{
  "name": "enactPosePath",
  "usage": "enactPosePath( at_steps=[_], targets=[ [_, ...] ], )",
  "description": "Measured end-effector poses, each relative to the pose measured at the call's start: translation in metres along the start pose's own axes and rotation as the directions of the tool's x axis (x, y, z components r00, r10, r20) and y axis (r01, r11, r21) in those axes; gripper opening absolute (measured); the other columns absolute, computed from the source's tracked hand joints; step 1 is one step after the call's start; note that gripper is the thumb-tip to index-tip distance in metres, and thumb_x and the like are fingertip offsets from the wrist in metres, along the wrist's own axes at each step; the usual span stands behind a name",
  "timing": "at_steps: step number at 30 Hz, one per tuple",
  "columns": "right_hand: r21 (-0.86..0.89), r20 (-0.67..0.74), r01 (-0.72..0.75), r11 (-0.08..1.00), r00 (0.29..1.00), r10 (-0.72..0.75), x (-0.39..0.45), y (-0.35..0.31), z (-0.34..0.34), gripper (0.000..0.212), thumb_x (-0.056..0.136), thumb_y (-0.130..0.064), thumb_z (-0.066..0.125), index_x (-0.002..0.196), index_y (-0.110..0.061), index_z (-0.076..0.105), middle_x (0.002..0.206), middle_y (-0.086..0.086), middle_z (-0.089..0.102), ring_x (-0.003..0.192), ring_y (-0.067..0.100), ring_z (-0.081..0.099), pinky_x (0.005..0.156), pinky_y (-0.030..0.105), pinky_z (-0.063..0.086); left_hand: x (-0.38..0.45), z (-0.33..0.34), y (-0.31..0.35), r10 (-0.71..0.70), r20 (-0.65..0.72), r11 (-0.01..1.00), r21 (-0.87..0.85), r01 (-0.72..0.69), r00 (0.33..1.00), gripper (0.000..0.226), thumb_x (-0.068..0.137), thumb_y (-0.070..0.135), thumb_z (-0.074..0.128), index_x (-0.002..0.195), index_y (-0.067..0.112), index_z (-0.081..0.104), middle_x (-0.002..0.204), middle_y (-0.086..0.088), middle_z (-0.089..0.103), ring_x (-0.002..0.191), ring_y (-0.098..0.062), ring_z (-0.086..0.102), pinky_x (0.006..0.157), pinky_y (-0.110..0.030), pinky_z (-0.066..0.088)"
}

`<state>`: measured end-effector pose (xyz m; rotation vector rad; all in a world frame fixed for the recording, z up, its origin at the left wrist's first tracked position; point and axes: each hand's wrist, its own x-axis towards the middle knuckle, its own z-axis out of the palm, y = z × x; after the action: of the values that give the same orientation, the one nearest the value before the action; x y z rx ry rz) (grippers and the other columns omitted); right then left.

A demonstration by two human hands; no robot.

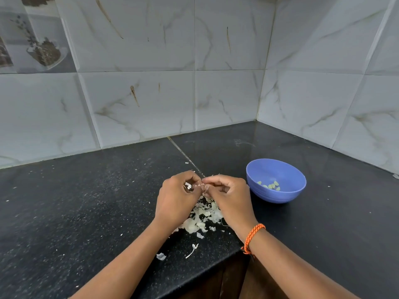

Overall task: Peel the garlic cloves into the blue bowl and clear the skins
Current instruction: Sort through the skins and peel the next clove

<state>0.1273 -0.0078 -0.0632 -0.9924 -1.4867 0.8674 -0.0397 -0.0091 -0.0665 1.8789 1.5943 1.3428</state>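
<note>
— Both our hands meet over the skins (205, 214): left hand (179, 197) and right hand (228, 197) each pinch one clove (203, 186) with curled fingers.
— Peeled cloves (269, 185) lie in our bowl (276, 180), right, on the desk (86, 201).

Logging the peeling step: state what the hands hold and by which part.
Both hands, left and right, pinch a garlic clove between fingertips, one at each end; exact part is hidden.

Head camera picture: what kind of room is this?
Most likely a home kitchen. There is a dark stone counter set in a corner of tiled walls, and two hands peel garlic beside a blue bowl holding peeled cloves.
</note>
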Motion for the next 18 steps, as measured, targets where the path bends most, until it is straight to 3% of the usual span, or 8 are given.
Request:
enactPosePath(
  at_steps=[3,6,9,12,14,18],
  targets=[
    [-0.058,0.022,0.012,0.998,1.0,-0.01,0.003,-0.002,-0.005,0.018,0.097,0.0,0.073,0.103,-0.012,0.084,0.084,-0.001,0.081,0.079,0.014,0.079,0.072,0.024,0.062,0.0,-0.002,0.001,0.005,-0.033,0.995,0.098,-0.002,0.999,0.012,0.094,0.032,0.077,0.088,0.042,0.078,0.088,0.023,0.075,0.069,-0.003,0.064,0.064,-0.031,0.049],
    [-0.221,0.079,0.071,0.973,0.995,-0.055,0.008,-0.008,-0.016,0.02,0.101,-0.007,0.068,0.106,-0.016,0.084,0.084,-0.006,0.08,0.076,0.009,0.077,0.068,0.023,0.061,0.003,-0.007,0.001,0.01,-0.036,0.987,0.159,-0.004,0.999,0.02,0.098,0.027,0.074,0.096,0.045,0.083,0.093,0.026,0.076,0.072,0.0,0.064,0.064,-0.028,0.049],
    [-0.391,0.179,0.171,0.904,0.978,-0.108,0.01,-0.012,-0.026,0.016,0.1,-0.015,0.07,0.1,-0.023,0.084,0.081,-0.01,0.076,0.076,0.007,0.072,0.067,0.022,0.058,0.004,-0.011,0.004,-0.002,-0.025,0.973,0.23,0.008,1.0,0.011,0.091,0.032,0.083,0.089,0.042,0.083,0.08,0.025,0.074,0.068,0.001,0.066,0.062,-0.027,0.052],
    [-0.543,0.251,0.241,0.804,0.961,-0.118,0.006,-0.014,-0.025,0.014,0.091,-0.016,0.082,0.085,-0.029,0.081,0.087,-0.013,0.068,0.077,0.008,0.066,0.065,0.022,0.053,0.004,-0.013,0.002,-0.003,-0.02,0.977,0.213,0.007,1.0,0.018,0.08,0.032,0.094,0.074,0.036,0.077,0.065,0.019,0.07,0.062,-0.002,0.066,0.059,-0.028,0.053],
    [-0.573,0.275,0.25,0.781,0.956,-0.105,0.002,-0.015,-0.023,0.011,0.094,-0.021,0.08,0.087,-0.029,0.082,0.083,-0.012,0.071,0.074,0.007,0.066,0.066,0.026,0.055,0.004,-0.014,0.001,0.013,0.009,0.982,0.187,-0.014,1.0,0.019,0.08,0.027,0.094,0.073,0.033,0.078,0.065,0.017,0.072,0.063,-0.003,0.068,0.061,-0.029,0.057],
    [-0.64,0.402,0.326,0.696,0.914,-0.059,-0.005,-0.019,-0.021,0.037,0.104,-0.007,0.059,0.101,-0.034,0.084,0.104,-0.017,0.066,0.097,0.0,0.055,0.077,0.027,0.051,0.006,-0.015,0.0,0.04,0.047,0.986,0.158,-0.047,0.998,0.018,0.09,0.013,0.084,0.086,0.029,0.087,0.078,0.017,0.079,0.073,0.0,0.074,0.076,-0.029,0.064]
  ],
)
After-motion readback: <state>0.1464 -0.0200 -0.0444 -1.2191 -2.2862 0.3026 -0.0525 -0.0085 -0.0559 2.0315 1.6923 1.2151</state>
